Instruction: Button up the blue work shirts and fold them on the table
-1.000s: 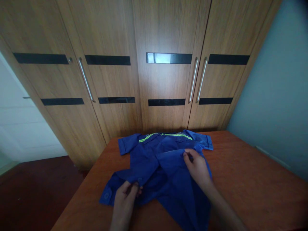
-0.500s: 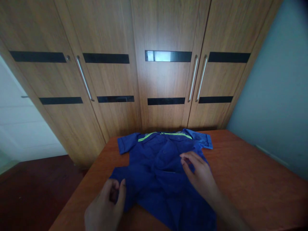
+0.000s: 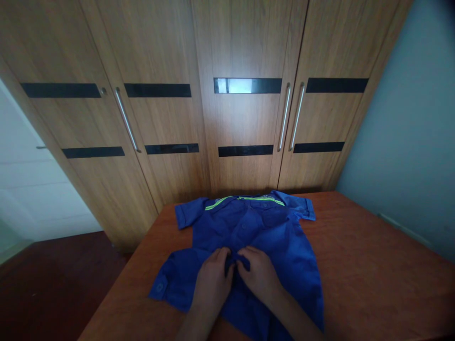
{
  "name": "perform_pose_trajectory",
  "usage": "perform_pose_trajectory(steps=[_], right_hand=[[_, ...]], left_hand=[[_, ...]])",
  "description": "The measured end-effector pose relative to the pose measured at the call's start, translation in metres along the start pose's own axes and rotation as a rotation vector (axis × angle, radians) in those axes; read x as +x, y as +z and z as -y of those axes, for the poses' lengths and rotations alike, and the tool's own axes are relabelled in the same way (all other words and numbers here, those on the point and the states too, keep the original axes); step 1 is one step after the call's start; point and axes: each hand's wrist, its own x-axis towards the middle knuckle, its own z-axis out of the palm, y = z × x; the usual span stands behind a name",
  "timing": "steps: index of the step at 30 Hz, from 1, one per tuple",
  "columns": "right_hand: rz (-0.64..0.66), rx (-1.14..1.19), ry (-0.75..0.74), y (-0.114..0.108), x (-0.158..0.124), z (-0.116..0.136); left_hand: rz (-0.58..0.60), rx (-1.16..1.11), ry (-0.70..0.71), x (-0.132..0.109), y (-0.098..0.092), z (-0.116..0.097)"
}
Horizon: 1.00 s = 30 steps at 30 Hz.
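A blue short-sleeved shirt [image 3: 295,251] with yellow-green stripes across its shoulders lies spread on the reddish-brown wooden table [image 3: 369,265]. Its sleeves point outward at the far edge, and buttons show down its front. At the middle of the shirt front, my left hand [image 3: 215,274] pinches the fabric between thumb and fingers. Close beside it, my right hand [image 3: 259,272] also grips the cloth, fingertips nearly touching those of the left. A front panel with a button at its corner is folded out to the left. Any button between my fingertips is hidden.
Behind the table stands a wooden wardrobe [image 3: 245,175] with black strips and metal handles [image 3: 284,116]. A pale wall [image 3: 401,175] borders the table on the right. A white door [image 3: 31,199] and dark red floor [image 3: 60,279] are at the left.
Both hands have moved inward from apart and closed on the fabric at the shirt's middle. The left front panel has shifted outward, showing its button.
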Motion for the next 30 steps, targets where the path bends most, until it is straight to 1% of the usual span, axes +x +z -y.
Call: perform_pose_trajectory(steps=[3, 7, 11, 15, 20, 23, 25, 27, 30], right_hand=[[-0.002, 0.096, -0.012, -0.003, 0.001, -0.001], [-0.007, 0.133, -0.019, -0.001, 0.001, 0.002], [-0.023, 0.096, -0.015, 0.006, 0.001, -0.001], [-0.01, 0.037, -0.007, 0.012, 0.0, -0.005], [-0.043, -0.011, -0.003, 0.013, -0.002, -0.005], [-0.071, 0.003, 0.0, 0.011, 0.0, -0.005], [-0.096, 0.017, 0.002, 0.005, 0.003, -0.009], [-0.131, 0.026, 0.012, -0.007, 0.007, -0.017], [-0.232, 0.0, 0.037, -0.041, 0.016, -0.036]], left_hand=[[0.022, 0.001, -0.005, 0.001, -0.001, 0.002], [-0.003, -0.071, 0.054, 0.001, -0.003, 0.006], [-0.03, -0.131, 0.069, 0.0, -0.004, 0.008], [-0.021, -0.158, 0.093, -0.001, -0.004, 0.005], [-0.029, -0.146, 0.085, -0.003, -0.003, 0.005], [-0.057, -0.18, 0.082, -0.003, -0.002, 0.008], [-0.094, -0.211, 0.071, -0.003, -0.003, 0.011], [-0.157, -0.243, 0.045, -0.003, -0.007, 0.014], [-0.293, -0.3, -0.028, -0.002, -0.018, 0.019]])
